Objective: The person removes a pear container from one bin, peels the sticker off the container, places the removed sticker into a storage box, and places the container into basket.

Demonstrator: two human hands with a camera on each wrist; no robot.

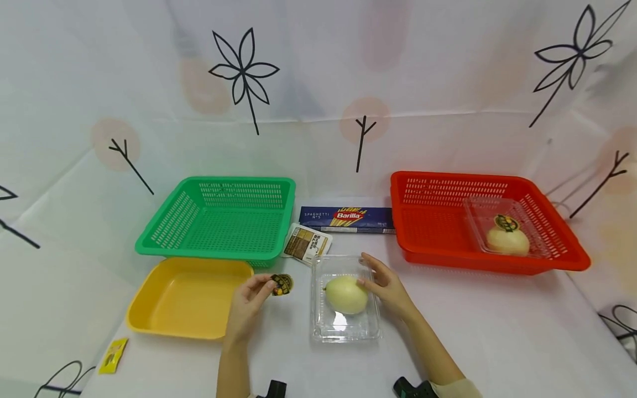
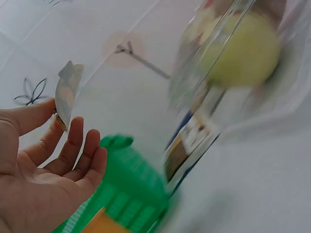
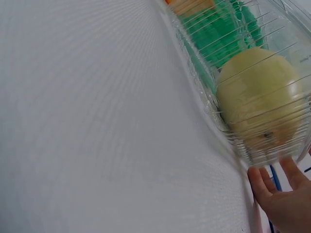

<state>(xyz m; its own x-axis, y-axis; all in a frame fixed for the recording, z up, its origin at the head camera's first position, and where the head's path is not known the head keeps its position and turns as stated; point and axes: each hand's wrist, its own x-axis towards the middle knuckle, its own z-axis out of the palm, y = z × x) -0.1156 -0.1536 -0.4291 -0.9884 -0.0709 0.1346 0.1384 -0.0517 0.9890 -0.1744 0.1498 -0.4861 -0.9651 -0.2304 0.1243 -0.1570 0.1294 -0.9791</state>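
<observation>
two black wrist-worn devices [image 1: 276,389] are sitting nearest the camera, at the bottom edge of the head view. the left hand [image 1: 246,309] is pinching a round black-and-yellow label [image 1: 282,284] between thumb and forefinger, its other fingers bending loosely. the right hand [image 1: 390,293] is resting spread, mostly straight fingers against the right side of a clear plastic clamshell [image 1: 322,327], which is sitting between the two hands. risk: the label is showing a bend, and uneven finger pressure could be creasing it; if its pale back is carrying adhesive, it could be clinging to the fingertips. the clamshell could be sliding if the right hand is pushing from one side only. containers: the clamshell is holding one pale yellow-green fruit [image 1: 346,295], probably a small melon, with spare room around it, so jolting could be setting it rolling. the red perforated basket [image 1: 433,215] is holding a second clear box [image 1: 479,210], with a similar fruit [image 1: 507,242] inside and a matching label [image 1: 507,223] showing on its lid. the green perforated basket [image 1: 234,224] is standing just behind the yellow tub [image 1: 186,298].
</observation>
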